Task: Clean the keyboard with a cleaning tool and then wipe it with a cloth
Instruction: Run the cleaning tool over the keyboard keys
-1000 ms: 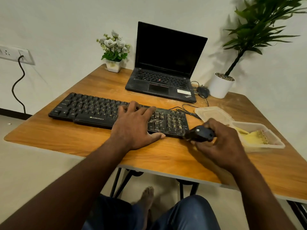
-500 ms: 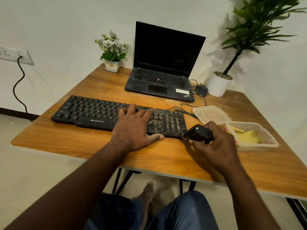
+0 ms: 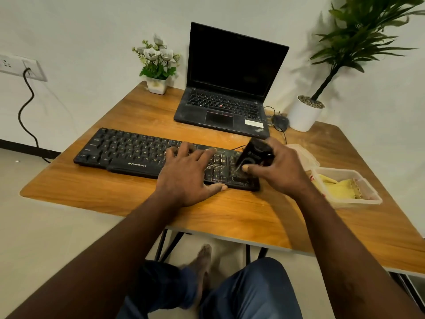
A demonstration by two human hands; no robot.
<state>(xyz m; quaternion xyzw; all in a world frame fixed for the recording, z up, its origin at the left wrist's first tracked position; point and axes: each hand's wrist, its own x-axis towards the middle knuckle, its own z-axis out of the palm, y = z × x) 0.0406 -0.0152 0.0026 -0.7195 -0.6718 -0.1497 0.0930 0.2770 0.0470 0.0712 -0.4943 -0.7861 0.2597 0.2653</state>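
**Cleaning tool point(image 3: 255, 153) at right end of keyboard point(image 3: 128, 153)**

My left hand point(image 3: 186, 178) lies flat, fingers spread, on the black keyboard's right-centre keys. My right hand point(image 3: 279, 170) grips the cleaning tool, dark rounded plastic, tilted over the keyboard's dusty right end. The yellow cloth point(image 3: 340, 187) lies crumpled in a clear plastic tub point(image 3: 370, 194) right of the keyboard.

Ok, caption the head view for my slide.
Left hand rests flat on the keyboard while the right hand holds a cleaning tool over its right end.
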